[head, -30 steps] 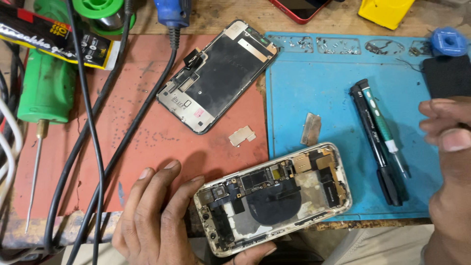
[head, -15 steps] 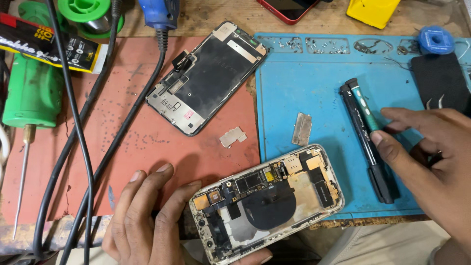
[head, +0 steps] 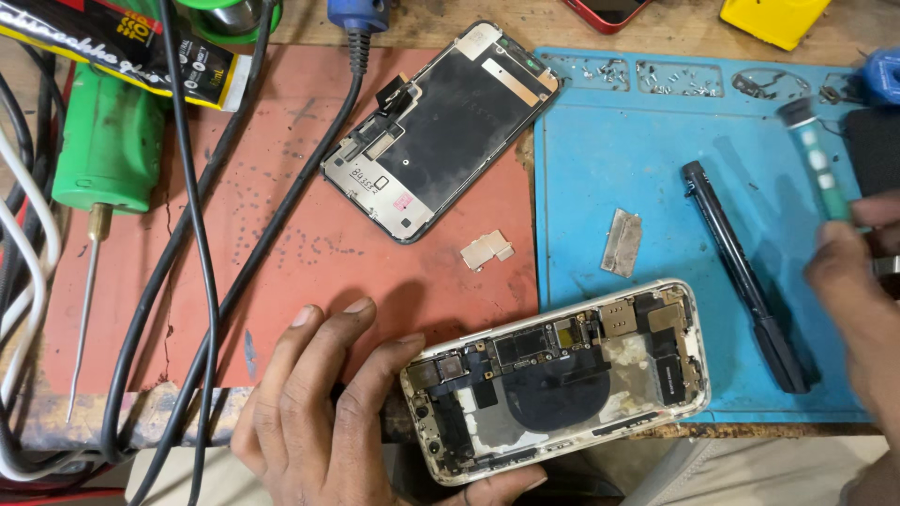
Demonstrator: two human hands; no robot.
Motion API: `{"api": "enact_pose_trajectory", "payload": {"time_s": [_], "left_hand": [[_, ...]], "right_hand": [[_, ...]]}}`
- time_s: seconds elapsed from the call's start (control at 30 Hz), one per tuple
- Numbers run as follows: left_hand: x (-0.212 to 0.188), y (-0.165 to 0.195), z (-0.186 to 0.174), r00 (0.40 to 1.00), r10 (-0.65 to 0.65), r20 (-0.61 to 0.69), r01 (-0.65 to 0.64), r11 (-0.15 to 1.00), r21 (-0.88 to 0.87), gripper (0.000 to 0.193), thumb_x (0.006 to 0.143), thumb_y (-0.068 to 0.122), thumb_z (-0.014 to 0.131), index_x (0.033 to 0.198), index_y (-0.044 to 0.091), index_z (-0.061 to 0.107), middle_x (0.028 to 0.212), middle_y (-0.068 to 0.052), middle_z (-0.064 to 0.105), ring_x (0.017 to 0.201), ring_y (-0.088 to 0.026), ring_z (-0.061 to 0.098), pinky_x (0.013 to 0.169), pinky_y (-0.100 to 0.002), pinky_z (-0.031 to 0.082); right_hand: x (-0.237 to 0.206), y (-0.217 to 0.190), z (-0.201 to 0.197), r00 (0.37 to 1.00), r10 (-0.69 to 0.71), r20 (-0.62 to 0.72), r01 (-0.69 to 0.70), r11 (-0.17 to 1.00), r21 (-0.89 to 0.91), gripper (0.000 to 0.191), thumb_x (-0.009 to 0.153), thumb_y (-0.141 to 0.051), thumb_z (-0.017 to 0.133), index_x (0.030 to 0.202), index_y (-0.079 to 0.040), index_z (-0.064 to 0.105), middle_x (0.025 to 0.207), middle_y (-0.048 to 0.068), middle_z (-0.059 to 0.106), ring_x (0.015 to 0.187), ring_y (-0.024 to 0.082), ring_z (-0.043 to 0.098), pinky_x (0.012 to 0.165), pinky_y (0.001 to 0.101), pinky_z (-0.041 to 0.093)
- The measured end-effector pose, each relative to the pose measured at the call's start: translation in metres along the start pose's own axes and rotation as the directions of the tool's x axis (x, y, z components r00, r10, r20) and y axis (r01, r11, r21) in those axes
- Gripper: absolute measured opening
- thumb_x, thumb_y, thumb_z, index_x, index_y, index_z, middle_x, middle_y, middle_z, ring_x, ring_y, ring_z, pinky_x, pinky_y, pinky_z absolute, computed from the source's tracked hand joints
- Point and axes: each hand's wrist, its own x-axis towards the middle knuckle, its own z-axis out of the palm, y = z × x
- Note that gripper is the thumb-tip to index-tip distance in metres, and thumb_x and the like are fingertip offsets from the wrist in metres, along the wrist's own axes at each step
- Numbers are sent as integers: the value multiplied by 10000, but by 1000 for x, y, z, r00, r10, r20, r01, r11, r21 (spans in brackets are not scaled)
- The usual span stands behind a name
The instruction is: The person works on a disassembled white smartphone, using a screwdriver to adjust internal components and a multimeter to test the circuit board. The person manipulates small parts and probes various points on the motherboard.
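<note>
My left hand point(head: 323, 412) grips the left end of an opened white phone body point(head: 558, 379), its circuit boards and round dark coil facing up, at the bench's front edge. My right hand point(head: 858, 290) is at the right edge, lifting a green-and-white screwdriver point(head: 817, 159) that is blurred with motion. A black screwdriver point(head: 745, 272) lies diagonally on the blue mat point(head: 609, 159) just left of that hand. The removed screen panel point(head: 441, 126) lies back side up on the red mat point(head: 281, 253).
Two small metal shield plates point(head: 487, 248) point(head: 622, 242) lie near the seam between the mats. Screw trays point(head: 670, 80) line the blue mat's top. Black cables point(head: 197, 234), a green handled tool point(head: 103, 141) and a blue plug point(head: 356, 14) crowd the left.
My right hand reached to the green-and-white screwdriver beside the black one, took it and raised it toward the upper right. The left hand kept hold of the phone body.
</note>
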Motion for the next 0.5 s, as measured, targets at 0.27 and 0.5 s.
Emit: {"api": "enact_pose_trajectory", "payload": {"time_s": [0.27, 0.5], "left_hand": [[-1, 0, -1, 999, -32, 16, 31, 999, 9, 860, 703, 794, 714, 1202, 96, 648, 1398, -139, 561, 1437, -387, 409, 1230, -594, 239], [-1, -1, -1, 1000, -27, 15, 27, 1000, -3, 850, 713, 780, 725, 1204, 90, 646, 1403, -144, 556, 1435, -390, 404, 1229, -597, 232]], "right_hand": [[0, 16, -1, 989, -71, -129, 93, 980, 178, 343, 1133, -182, 426, 1299, 90, 554, 1005, 263, 657, 739, 262, 676, 628, 358, 598], [-34, 37, 0, 980, -109, -169, 143, 969, 202, 337, 1115, -96, 342, 1318, 89, 538, 1084, 259, 648, 850, 269, 674, 728, 344, 599]]}}
